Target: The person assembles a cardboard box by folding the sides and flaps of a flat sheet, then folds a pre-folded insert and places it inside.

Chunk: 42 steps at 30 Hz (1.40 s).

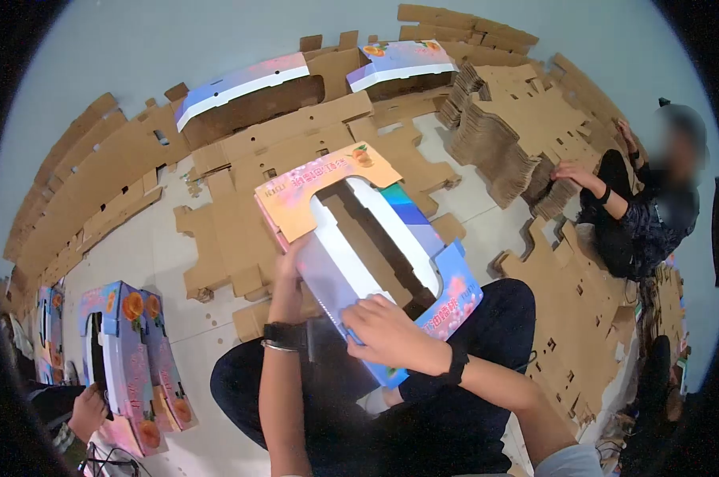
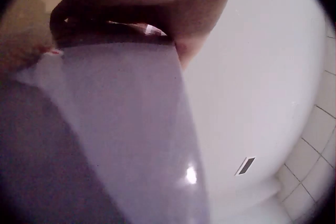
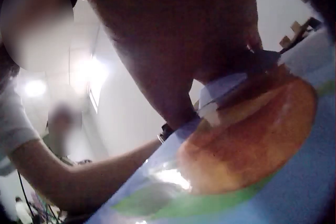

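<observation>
A printed cardboard carton [image 1: 292,208] with an orange end, lilac sides and a long opening lies tilted over the person's lap in the head view. My left hand [image 1: 290,266] grips its far left side; in the left wrist view that hand [image 2: 147,3] overlaps the edge of a lilac panel [image 2: 131,98]. Nearer the body, my right hand [image 1: 395,334] pinches the carton's near left edge with curled fingers. The right wrist view has the right hand [image 3: 194,40] at the edge of a blue panel with a printed orange fruit [image 3: 247,140]. Both thumbs are largely hidden.
Flattened brown cardboard [image 1: 232,230] covers much of the floor ahead. A stack of cardboard blanks [image 1: 494,159] stands at the right, beside a seated person [image 1: 614,215]. Finished-looking cartons [image 1: 129,350] stand at left near another person's hand [image 1: 88,413]. Two printed cartons [image 1: 244,83] lie along the wall.
</observation>
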{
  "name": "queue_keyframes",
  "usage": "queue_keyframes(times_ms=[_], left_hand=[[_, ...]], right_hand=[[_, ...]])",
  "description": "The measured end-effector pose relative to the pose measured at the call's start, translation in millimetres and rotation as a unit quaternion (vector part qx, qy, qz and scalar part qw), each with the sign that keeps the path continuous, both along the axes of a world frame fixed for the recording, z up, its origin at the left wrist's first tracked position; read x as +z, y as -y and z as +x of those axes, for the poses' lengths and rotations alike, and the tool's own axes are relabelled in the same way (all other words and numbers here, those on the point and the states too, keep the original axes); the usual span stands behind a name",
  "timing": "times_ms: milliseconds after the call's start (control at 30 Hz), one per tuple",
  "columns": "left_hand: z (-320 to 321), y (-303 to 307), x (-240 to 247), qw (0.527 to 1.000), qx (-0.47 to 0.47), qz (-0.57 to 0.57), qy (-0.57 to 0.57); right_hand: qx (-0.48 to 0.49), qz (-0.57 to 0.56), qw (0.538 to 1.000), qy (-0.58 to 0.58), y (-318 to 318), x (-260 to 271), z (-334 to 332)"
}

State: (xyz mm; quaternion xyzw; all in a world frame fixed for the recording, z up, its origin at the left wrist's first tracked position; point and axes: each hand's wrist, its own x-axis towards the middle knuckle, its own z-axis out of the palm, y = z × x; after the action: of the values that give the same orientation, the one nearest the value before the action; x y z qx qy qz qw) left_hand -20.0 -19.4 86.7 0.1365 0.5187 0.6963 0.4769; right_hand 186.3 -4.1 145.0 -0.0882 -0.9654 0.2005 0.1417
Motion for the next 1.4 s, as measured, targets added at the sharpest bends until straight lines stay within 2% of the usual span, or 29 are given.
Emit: queue_keyframes(times_ms=[67,133,267,333,467,533,567,633,733,800,833,867,900,967,1000,1067,1133,1200,1233,1267,1333,1367,1400], left_hand=[[4,-5,-4,0.999,0.046,-0.003,0.006],[8,-6,-1,0.999,0.046,0.015,0.016],[11,-2,2,0.998,0.053,0.022,-0.006],[12,-2,3,0.999,0.050,0.008,-0.005],[11,-7,0,0.997,0.073,-0.030,-0.011],[11,-9,-4,0.996,0.072,-0.052,0.004],[8,-10,-11,0.997,0.065,-0.040,0.011],[6,-9,-9,0.998,0.060,-0.028,0.016],[15,-5,9,0.997,0.078,-0.016,0.009],[17,-3,22,0.998,0.057,0.001,0.019],[15,-5,15,0.998,0.061,0.006,0.021],[14,-10,3,0.997,0.063,0.033,-0.027],[14,-15,-2,0.993,0.065,0.060,-0.075],[13,-13,12,0.992,0.053,0.065,-0.094],[13,-12,16,0.991,0.041,0.066,-0.112],[11,-13,7,0.988,0.026,0.092,-0.124],[10,-10,3,0.983,0.016,0.118,-0.138],[14,-15,4,0.986,0.046,0.068,-0.145],[14,-19,5,0.986,0.058,0.044,-0.148],[13,-20,5,0.986,0.059,0.046,-0.146],[13,-20,2,0.997,0.032,0.046,-0.059],[11,-20,1,0.997,0.033,0.045,-0.057],[11,-21,-1,0.998,0.035,0.048,-0.038]], right_hand=[[-0.023,0.017,1.000,0.012,6,9,-1],[-0.060,0.063,0.992,0.089,10,18,-2],[-0.078,0.073,0.990,0.093,16,14,-5],[-0.101,0.034,0.992,0.061,18,8,-5],[-0.097,-0.009,0.995,0.017,15,13,0],[-0.061,-0.065,0.996,-0.009,6,32,4],[-0.061,-0.065,0.996,-0.008,-2,36,7],[0.011,-0.090,0.996,0.015,-19,47,13],[0.002,-0.075,0.996,0.043,-46,76,6],[-0.015,0.071,0.997,-0.014,-61,90,-10],[-0.007,0.133,0.991,-0.003,-69,94,-26],[-0.001,0.193,0.981,0.009,-75,95,-43],[0.000,0.197,0.980,0.009,-85,87,-61],[0.039,0.392,0.917,-0.053,-103,60,-96],[0.041,0.393,0.917,-0.053,-107,55,-111],[0.070,0.456,0.887,-0.028,-111,48,-136],[0.088,0.457,0.885,-0.028,-108,41,-153],[0.069,0.546,0.834,0.033,-101,36,-166],[0.068,0.600,0.797,0.025,-98,36,-173],[0.070,0.602,0.795,0.026,-99,38,-179],[0.130,0.549,0.782,0.264,-90,64,-186],[0.131,0.549,0.782,0.265,-89,72,-189],[0.111,0.491,0.827,0.249,-89,79,-191]])
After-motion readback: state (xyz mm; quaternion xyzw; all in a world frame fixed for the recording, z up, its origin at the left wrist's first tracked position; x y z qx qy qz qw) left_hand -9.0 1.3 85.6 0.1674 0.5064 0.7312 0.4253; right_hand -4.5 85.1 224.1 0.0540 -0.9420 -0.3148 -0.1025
